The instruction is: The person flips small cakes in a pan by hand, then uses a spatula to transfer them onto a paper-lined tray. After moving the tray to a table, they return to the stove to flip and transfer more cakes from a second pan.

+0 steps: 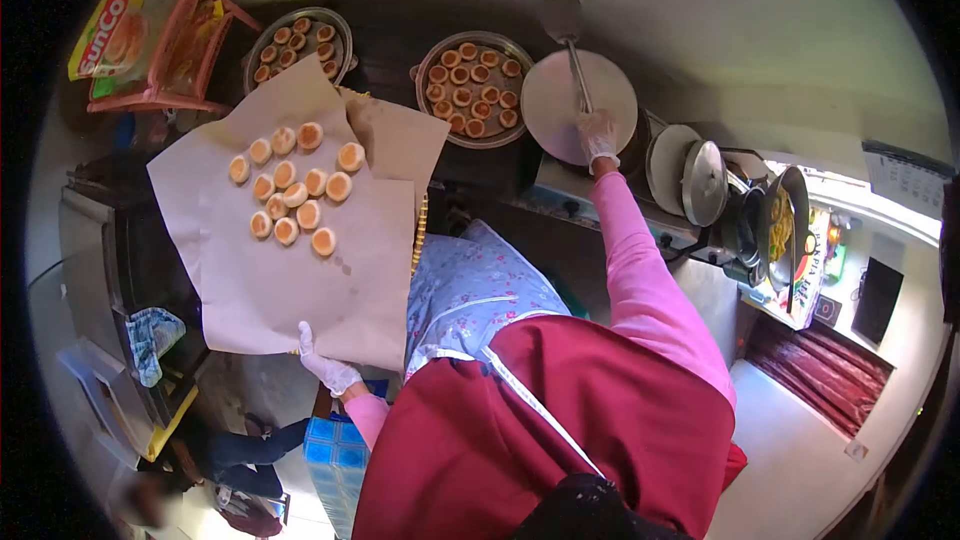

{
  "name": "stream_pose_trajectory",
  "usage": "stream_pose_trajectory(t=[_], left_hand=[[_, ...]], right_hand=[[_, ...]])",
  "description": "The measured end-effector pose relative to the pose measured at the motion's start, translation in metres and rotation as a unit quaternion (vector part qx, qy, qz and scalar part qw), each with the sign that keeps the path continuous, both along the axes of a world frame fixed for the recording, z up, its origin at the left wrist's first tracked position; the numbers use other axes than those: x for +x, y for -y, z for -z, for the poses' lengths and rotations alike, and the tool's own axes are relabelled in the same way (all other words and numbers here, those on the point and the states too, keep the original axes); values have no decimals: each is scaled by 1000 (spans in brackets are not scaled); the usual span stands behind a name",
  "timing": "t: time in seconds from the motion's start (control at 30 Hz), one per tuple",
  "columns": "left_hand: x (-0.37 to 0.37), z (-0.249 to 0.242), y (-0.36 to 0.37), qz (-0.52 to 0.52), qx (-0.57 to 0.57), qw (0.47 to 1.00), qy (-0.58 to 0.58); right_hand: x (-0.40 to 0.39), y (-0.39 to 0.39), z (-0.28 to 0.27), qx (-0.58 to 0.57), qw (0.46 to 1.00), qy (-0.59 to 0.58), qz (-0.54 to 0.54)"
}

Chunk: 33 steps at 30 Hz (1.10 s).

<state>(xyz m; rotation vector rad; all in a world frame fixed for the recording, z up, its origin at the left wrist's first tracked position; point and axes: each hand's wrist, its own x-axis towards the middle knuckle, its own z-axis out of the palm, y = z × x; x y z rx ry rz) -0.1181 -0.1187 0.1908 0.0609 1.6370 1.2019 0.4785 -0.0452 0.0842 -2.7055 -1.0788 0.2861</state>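
My right hand, in a clear glove, is closed round the handle of a metal spatula. The spatula's broad blade reaches past the far edge of a round, pale flat pan. My left hand, gloved too, grips the near edge of a tray lined with brown paper; a yellow striped rim peeks out on its right side. Several round browned buns lie grouped on the paper. Beyond the tray, a round pan of buns sits on the dark counter.
Another bun pan is partly covered by the paper. A pink plastic rack stands far left. Pot lids and a wok crowd the right side. Someone in dark trousers is at lower left, near a blue tiled-pattern surface.
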Motion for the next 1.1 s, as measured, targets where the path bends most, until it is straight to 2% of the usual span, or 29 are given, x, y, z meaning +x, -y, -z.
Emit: stream_pose_trajectory(t=[0.1, 0.2, 0.3, 0.4, 0.43, 0.53, 0.57, 0.67, 0.77, 0.87, 0.9, 1.0, 1.03, 1.1], left_hand=[[-11, 3, -3, 8, 11, 1000, 27], [-17, 4, -5, -3, 11, 999, 46], [-11, -17, -13, 2, -5, 999, 53], [-28, -2, -7, 20, 13, 997, 78], [-29, -4, -7, 22, 20, 997, 68], [-32, -5, -9, 24, 24, 998, 48], [-34, -5, -10, 24, 18, 998, 47], [-34, -12, -14, 27, 15, 997, 65], [-39, -4, -10, 19, 32, 997, 69], [-39, -4, -9, 11, 36, 997, 66], [-37, -6, -9, 10, 33, 997, 66], [-36, -8, -9, 13, 21, 998, 50], [-37, -8, -8, 13, 21, 998, 51], [-36, -7, -10, 15, 24, 998, 58]], right_hand=[[-5, 6, -3, 12, 999, -18, 24], [22, 23, 43, 28, 993, 58, -95], [-21, 9, -37, 34, 999, -19, -10], [-20, 15, -63, 75, 987, 72, -119], [-28, 12, -93, 28, 990, 55, -125], [-34, -2, -150, -47, 928, 183, -322], [-40, -10, -159, 39, 894, 233, -382], [-64, -43, -189, -50, 892, 204, -401], [-73, -68, -189, -108, 886, 211, -399], [-51, -76, -184, -11, 835, 210, -508], [-46, -80, -179, 88, 827, 183, -524], [-36, -94, -191, -21, 838, 190, -511], [-42, -102, -202, -96, 857, 165, -478], [-19, -109, -179, -166, 858, 129, -469]])
